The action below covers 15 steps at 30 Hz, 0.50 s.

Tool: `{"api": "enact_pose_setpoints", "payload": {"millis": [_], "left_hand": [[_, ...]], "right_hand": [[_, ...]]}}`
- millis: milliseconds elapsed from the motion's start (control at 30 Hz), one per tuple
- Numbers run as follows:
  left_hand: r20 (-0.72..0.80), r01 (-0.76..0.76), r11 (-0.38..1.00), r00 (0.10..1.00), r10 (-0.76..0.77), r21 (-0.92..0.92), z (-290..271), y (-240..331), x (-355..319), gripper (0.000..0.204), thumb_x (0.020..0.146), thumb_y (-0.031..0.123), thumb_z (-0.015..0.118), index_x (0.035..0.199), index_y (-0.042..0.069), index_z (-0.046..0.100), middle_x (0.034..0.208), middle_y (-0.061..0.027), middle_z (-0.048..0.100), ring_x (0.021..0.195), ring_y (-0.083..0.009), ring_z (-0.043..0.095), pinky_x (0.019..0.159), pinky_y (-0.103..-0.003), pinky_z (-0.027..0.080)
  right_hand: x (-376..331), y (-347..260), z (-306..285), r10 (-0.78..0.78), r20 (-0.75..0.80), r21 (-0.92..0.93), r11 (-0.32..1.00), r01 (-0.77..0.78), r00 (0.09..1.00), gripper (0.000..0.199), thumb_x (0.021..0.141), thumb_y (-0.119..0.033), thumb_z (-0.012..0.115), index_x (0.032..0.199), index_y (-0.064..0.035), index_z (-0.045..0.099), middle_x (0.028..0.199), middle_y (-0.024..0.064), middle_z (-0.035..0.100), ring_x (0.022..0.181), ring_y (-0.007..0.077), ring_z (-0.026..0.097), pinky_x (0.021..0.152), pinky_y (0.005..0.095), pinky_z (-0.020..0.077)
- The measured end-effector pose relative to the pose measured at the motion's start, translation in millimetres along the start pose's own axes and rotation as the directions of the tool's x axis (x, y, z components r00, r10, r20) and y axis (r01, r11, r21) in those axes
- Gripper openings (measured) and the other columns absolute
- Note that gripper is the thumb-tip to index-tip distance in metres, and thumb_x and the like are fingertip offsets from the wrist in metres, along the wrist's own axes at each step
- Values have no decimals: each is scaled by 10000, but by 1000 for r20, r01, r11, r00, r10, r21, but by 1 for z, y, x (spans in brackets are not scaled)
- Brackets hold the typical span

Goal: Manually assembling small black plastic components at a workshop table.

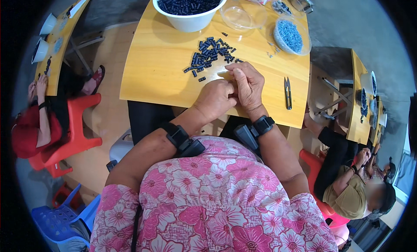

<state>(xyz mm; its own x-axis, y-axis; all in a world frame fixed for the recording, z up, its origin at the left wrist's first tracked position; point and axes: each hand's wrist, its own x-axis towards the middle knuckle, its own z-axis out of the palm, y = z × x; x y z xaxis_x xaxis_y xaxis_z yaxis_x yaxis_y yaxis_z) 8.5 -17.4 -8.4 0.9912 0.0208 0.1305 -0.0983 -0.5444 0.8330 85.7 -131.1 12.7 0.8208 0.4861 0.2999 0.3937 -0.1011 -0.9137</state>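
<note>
black pieces (210, 53) lie scattered beyond left hand (216, 98) and right hand (248, 83); grip unclear.

Bare tabletop (147, 73) left of the hands, free to pass. Ahead: scattered black pieces (210, 54) block, w/ white bowl (190, 19) behind. Right side: snips (287, 93) lie in the way, blue-bead dish (292, 36) further back.

Your small dark cylindrical pieces (211, 52) lie scattered flat in a loose pile on the yellow wooden table (156, 69), just beyond your fingers. A few strays sit apart toward the pile's lower left edge.
</note>
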Motion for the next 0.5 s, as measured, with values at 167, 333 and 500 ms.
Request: {"api": "enact_pose_setpoints", "payload": {"millis": [167, 333, 500], "left_hand": [[-34, -62, 994, 997, 65, 86, -2, 5, 3, 120, 732, 82, 696, 837, 34, 665, 804, -139, 661, 750, -334, 643, 680, -397, 525], [-40, -19, 995, 999, 15, -103, 0, 5, 2, 145, 762, 186, 739, 821, 68, 678, 757, -118, 641, 730, -300, 635, 663, -404, 497], [-107, 22, 980, 993, -43, -198, 0, 1, -2, 148, 742, 158, 764, 825, 59, 692, 746, -100, 653, 672, -243, 643, 632, -344, 510]], "right_hand": [[-2, 1, -2, 94, 4, 134, 987, -94, 996, 192, 920, -143, 589, 944, 13, 698, 835, 96, 645, 766, 166, 600, 710, 280, 489], [-15, 3, -17, 359, -79, 468, 837, -283, 930, 237, 937, -180, 594, 1033, 19, 680, 832, 45, 631, 752, 106, 568, 682, 239, 476], [-37, -5, -39, 446, 37, 215, 870, -443, 894, 121, 871, -19, 665, 979, 23, 701, 842, 5, 662, 718, 104, 592, 691, 249, 498]]}}
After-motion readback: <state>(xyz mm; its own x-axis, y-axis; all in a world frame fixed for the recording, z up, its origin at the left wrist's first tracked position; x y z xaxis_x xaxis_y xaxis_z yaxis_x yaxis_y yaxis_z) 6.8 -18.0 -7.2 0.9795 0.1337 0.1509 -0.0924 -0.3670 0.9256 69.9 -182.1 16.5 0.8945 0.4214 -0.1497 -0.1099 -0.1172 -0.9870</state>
